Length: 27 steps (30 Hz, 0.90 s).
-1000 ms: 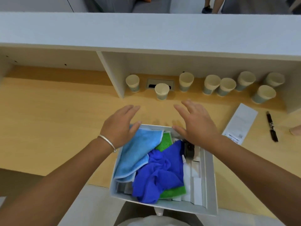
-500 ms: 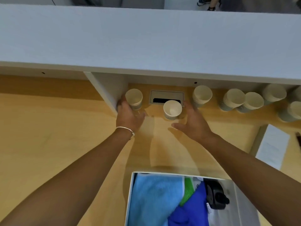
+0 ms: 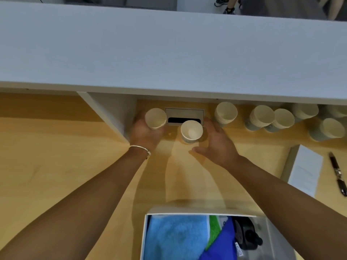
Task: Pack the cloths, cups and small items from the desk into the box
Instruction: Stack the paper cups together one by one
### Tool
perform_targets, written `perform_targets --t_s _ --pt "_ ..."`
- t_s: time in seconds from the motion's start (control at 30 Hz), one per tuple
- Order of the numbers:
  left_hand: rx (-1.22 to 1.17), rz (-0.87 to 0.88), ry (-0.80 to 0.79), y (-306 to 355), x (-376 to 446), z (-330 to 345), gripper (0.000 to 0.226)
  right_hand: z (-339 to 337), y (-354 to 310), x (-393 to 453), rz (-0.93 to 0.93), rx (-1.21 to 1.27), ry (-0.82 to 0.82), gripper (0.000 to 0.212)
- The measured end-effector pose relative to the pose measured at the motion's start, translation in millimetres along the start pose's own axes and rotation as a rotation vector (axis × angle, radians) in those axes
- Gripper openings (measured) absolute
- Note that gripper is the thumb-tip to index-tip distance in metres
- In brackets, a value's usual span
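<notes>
Pale wood desk (image 3: 56,156) under a long grey shelf (image 3: 169,53), w/ a row of paper cups along the back edge, all upright, mouths up, long axes vertical. Left hand (image 3: 145,134) has its fingers curled round the leftmost cup (image 3: 155,118), beside the shelf's white upright. Right hand (image 3: 217,143) lies flat and spread on the desk, holding nothing, fingertips by the cable grommet (image 3: 185,116), thumb just below the middle cup (image 3: 191,131). More cups to the right, one a nested stack (image 3: 225,113). White box (image 3: 144,237) at the near edge holds a light blue cloth (image 3: 176,239), a green cloth (image 3: 214,231), a dark blue cloth (image 3: 223,246) & a black item (image 3: 246,235) I can't identify. White card (image 3: 305,171) and a dark pen (image 3: 337,172) lie far right.
</notes>
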<state>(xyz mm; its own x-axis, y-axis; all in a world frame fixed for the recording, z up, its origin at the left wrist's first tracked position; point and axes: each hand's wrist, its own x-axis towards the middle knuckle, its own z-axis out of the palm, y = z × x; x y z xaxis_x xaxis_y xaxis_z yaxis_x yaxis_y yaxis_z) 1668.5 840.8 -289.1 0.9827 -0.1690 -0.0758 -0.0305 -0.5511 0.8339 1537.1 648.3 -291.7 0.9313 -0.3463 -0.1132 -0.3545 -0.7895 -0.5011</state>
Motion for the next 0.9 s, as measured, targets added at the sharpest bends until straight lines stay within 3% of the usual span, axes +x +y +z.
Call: perform_targets --t_s 0.3,0.57,0.9 --pt "-0.063 0.33 -0.162 62 -41 0 0.065 -43 41 -45 0.11 -0.089 -0.012 0.1" --pt "0.068 0.325 -0.277 68 -49 24 0.063 -54 72 -42 0.08 -0.072 -0.031 0.097" --pt "0.114 0.224 -0.26 31 -50 40 0.069 -35 96 -31 0.08 0.003 -0.007 0.098"
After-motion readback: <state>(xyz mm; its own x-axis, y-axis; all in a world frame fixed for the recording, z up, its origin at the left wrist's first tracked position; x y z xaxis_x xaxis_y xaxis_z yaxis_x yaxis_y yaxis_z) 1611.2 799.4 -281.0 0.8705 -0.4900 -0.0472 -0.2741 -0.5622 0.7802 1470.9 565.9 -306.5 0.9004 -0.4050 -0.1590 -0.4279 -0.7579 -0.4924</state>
